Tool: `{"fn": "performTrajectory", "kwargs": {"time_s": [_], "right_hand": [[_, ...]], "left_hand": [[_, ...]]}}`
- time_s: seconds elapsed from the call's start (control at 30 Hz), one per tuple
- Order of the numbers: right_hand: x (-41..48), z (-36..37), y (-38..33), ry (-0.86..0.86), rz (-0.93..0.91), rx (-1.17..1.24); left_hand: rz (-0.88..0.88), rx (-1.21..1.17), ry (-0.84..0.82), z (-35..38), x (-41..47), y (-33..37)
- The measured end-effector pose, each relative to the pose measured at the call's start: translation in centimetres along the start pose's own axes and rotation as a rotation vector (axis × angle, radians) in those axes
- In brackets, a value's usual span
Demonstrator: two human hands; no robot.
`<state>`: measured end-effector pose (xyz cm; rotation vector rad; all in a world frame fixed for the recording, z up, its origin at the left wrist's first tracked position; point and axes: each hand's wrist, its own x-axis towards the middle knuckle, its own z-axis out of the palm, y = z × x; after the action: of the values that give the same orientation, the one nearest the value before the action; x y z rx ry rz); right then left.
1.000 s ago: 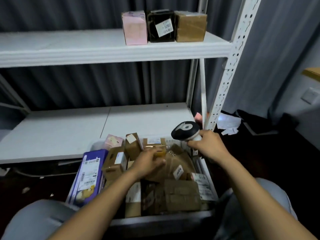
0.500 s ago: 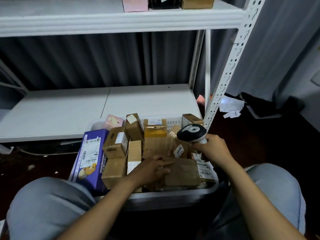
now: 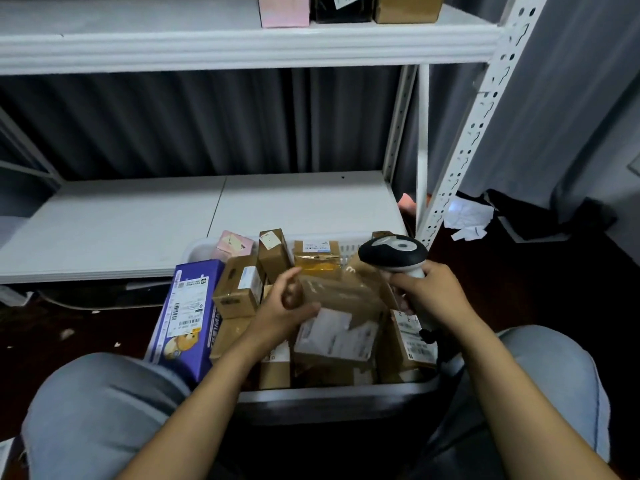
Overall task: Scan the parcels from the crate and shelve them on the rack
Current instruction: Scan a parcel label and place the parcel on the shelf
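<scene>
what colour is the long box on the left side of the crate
The long box is purple with white labels; head view.

Rack [image 3: 242,46]: finished in white; its upright [image 3: 485,126] is patterned with rows of punched holes.
Crate [image 3: 329,393]: white, the far wall latticed.
Parcel [image 3: 339,296]: brown cardboard, white labels printed in black.
Long box [image 3: 187,317]: purple, marked with a cartoon bear and a white barcoded label.
Small box [image 3: 235,242]: pink.
Scanner [image 3: 393,252]: black head, pale grey top panel, white handle.
Curtain [image 3: 173,126]: grey, vertically pleated.
</scene>
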<state>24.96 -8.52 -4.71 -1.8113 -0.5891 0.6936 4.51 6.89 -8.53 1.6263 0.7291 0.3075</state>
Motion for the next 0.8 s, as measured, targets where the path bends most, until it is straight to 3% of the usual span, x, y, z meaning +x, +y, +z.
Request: {"fn": "performTrajectory", "kwargs": {"time_s": [0.17,0.3,0.43,0.53,0.7,0.8], "right_hand": [[-0.2,1.9,-1.1,-0.023,0.028,0.201],[-0.4,2.9,-1.7,-0.009,-0.011,0.195],[-0.1,3.2,-2.3,0.047,-0.028,0.198],[0.2,2.9,-3.0,0.072,-0.067,0.2],[0.4,2.8,-4.1,-0.046,-0.074,0.096],[0.5,3.2,-4.8,-0.104,-0.085,0.005]], "left_hand": [[-0.052,-0.283,0.275,-0.6,0.2,0.7],[-0.16,-0.373,0.328,-0.3,0.6,0.8],[-0.192,-0.368,0.173,-0.7,0.6,0.6],[-0.203,-0.197,0.013,-1.4,0.5,1.0],[-0.245,0.105,-0.045,-2.4,0.6,2.0],[-0.298,0.186,-0.202,-2.9,0.4,2.7]]}}
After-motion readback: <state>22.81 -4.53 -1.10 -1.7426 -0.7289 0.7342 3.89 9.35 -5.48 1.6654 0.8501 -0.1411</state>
